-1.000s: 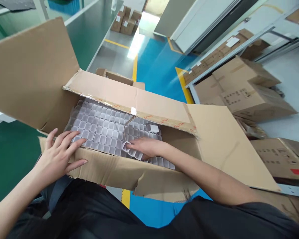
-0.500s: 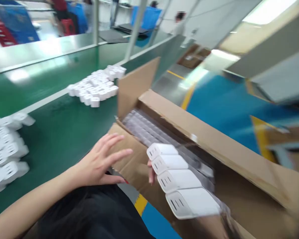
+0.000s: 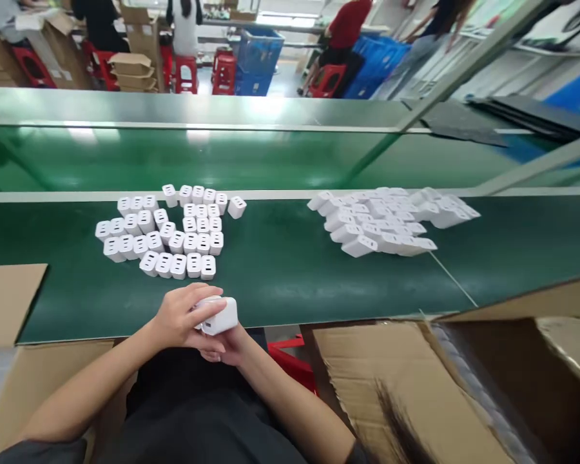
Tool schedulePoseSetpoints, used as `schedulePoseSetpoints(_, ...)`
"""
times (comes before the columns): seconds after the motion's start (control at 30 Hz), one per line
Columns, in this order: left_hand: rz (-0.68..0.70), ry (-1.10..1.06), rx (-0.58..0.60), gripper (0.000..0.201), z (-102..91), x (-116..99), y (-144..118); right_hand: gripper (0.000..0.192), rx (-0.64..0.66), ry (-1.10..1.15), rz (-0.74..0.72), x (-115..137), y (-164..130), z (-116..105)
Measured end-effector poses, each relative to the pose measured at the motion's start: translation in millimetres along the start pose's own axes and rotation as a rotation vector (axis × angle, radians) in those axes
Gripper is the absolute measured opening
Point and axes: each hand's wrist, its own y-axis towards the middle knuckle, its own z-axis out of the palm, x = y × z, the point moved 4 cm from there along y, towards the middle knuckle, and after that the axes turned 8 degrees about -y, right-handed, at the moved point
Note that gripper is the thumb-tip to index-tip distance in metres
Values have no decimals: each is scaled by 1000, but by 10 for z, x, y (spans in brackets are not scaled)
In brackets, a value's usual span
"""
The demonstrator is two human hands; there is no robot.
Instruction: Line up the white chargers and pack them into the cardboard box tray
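Item: white charger [image 3: 217, 316], held in both our hands at the near edge of the green belt [image 3: 280, 270], just above our lap. Left hand [image 3: 181, 316] curls over its top and left side, fingers bent round it; right hand [image 3: 225, 347] cups it from below, fingers closed under the body (only part of this hand shows past the left one). We judge the two-handed hold steadies the piece for a close look or a turn, its slotted face toward us.

Left group [image 3: 167, 232]: chargers stood upright on the belt in rough rows, faces up, touching one another, set so likely for counting or picking one by one.

Right group [image 3: 391, 222]: chargers lying on their sides in a loose heap, well apart from the left group.

Box [image 3: 415, 386]: open carton at our right, flaps spread, within easy reach.

Far side: other people seated on red stools [image 3: 186, 71] beyond the belt
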Motion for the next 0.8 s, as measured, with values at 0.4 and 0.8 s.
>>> schedulePoseSetpoints(0.4,-240,177,-81,65,-364,129,-253,49,228,239,129,0,354,310)
schedulePoseSetpoints(0.8,-202,469,482,50,-245,177,18,45,-494,-620,-208,468,-537,-248)
